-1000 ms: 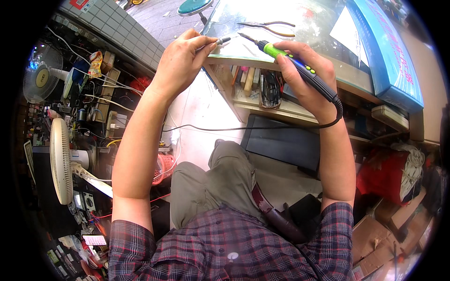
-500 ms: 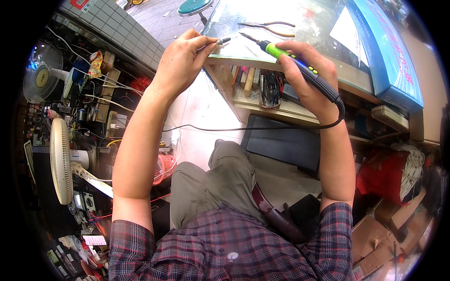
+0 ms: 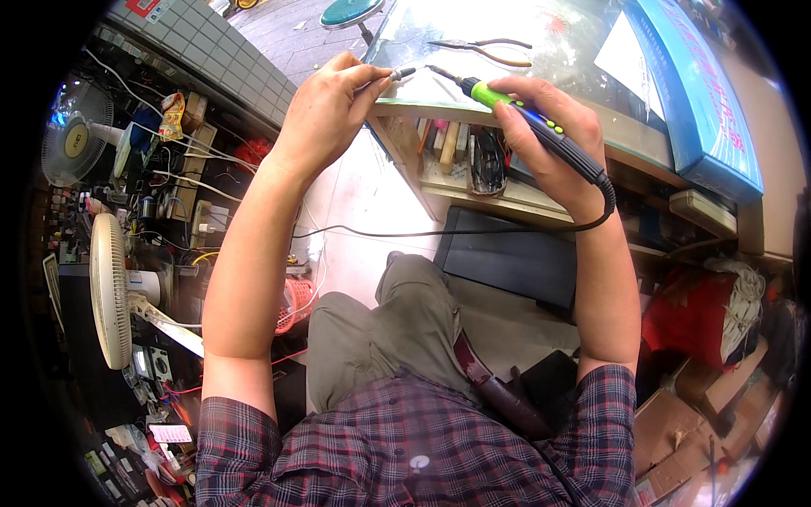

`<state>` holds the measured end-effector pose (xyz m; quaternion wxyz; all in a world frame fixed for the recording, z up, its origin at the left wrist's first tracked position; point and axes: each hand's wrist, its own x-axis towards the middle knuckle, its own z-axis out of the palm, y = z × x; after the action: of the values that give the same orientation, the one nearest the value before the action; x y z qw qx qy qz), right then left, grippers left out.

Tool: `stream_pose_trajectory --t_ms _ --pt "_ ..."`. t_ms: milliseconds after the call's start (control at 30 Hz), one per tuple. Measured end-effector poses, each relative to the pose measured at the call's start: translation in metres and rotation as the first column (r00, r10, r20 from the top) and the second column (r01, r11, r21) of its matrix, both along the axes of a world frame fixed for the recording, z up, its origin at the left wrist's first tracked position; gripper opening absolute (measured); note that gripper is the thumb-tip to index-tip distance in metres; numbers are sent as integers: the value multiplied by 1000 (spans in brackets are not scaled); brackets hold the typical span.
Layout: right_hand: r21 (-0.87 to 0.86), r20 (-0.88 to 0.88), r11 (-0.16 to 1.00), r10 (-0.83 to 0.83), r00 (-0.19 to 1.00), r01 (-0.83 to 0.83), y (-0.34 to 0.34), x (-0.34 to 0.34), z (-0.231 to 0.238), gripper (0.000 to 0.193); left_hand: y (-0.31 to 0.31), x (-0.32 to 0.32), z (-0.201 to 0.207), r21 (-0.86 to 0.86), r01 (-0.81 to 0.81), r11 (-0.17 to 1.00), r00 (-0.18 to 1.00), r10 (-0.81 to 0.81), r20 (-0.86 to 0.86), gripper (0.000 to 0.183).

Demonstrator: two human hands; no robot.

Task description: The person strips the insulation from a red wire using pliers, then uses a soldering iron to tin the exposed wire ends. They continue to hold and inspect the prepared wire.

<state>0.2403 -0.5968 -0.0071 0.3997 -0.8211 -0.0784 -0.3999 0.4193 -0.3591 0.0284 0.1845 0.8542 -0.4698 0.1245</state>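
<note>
My left hand [image 3: 334, 110] pinches a small dark cylindrical piece with a silvery collar [image 3: 404, 73] between thumb and fingertips, over the near left corner of the glass-topped counter [image 3: 405, 108]. What kind of part it is cannot be made out. In my right hand [image 3: 562, 127] is a soldering iron [image 3: 483, 92] with a green and black handle, gripped like a pen. Its tip points left and lies close to the end of the small piece; a slight gap seems to separate them. Beyond them, long-nose pliers [image 3: 488, 54] rest on the glass with their handles apart.
The iron's black cord [image 3: 405, 231] loops from my right wrist across above my knees to the left. A blue box [image 3: 697, 101] stands on the counter's right. Two fans [image 3: 110, 287] and cluttered shelves fill the left side. A round stool [image 3: 351, 12] is beyond.
My right hand has shifted slightly left, bringing the soldering iron's tip closer to the small piece. My left hand has stayed in place.
</note>
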Motion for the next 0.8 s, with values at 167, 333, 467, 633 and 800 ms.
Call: stream_pose_trajectory --t_ms 167,333,467,633,800 --pt "-9 10 1000 -1 1000 1 0 1 0 23 0 1 -1 -6 0 1000 1000 0 1 29" --pt "-19 13 1000 0 1000 0 -1 1 -1 23 -1 0 1 -6 13 1000 1000 -13 -6 29" --pt "-15 11 1000 2 1000 -2 0 1 -1 24 -1 0 1 -1 7 1000 1000 -7 -1 29" --pt "-5 -6 1000 2 1000 -2 0 0 0 24 -1 0 1 1 0 1000 1000 0 -7 28" --pt "-12 -9 1000 -1 1000 1 0 0 1 24 -1 0 1 -1 7 1000 1000 -7 -4 29"
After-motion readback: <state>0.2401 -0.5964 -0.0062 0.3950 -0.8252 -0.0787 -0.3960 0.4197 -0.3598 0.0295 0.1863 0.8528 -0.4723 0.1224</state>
